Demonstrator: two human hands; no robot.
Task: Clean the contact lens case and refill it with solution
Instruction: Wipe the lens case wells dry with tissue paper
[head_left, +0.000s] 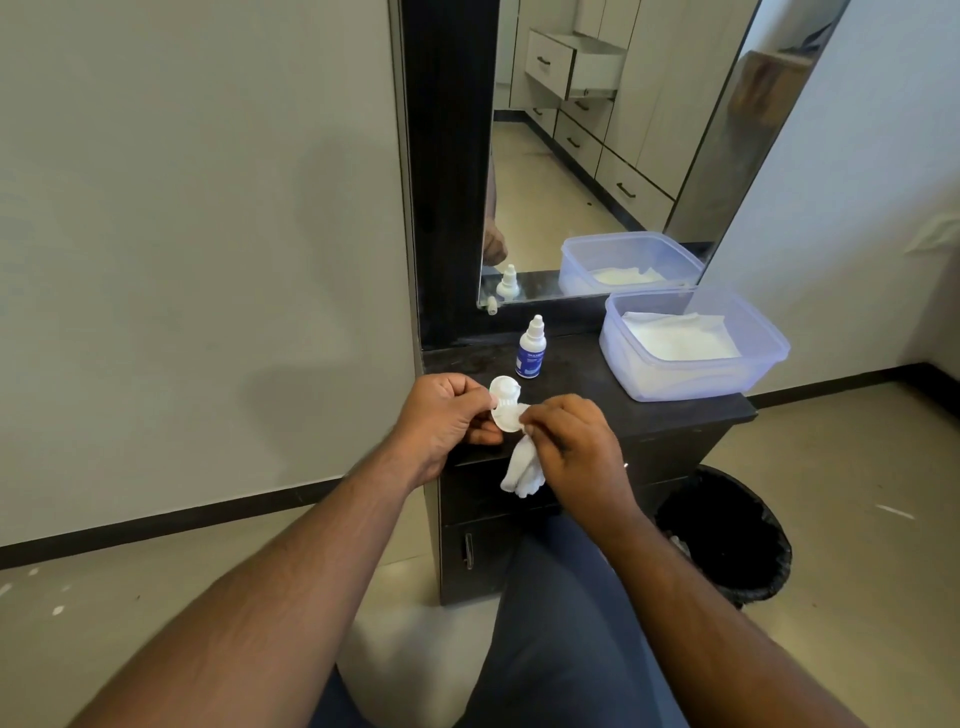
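Note:
My left hand (447, 418) pinches a white contact lens case (504, 402) by its left side, above the front edge of the dark cabinet top (597, 405). My right hand (569, 447) grips a crumpled white tissue (522, 470) and presses its upper end against the case's lower well; the rest of the tissue hangs down. A small solution bottle (531, 349) with a blue label and white cap stands upright on the cabinet just behind the case.
A clear plastic tub (691, 382) holding folded white tissues sits at the right of the cabinet top. A mirror (597, 156) rises behind it. A black-lined bin (727, 545) stands on the floor to the right. My knees are below the cabinet's drawers.

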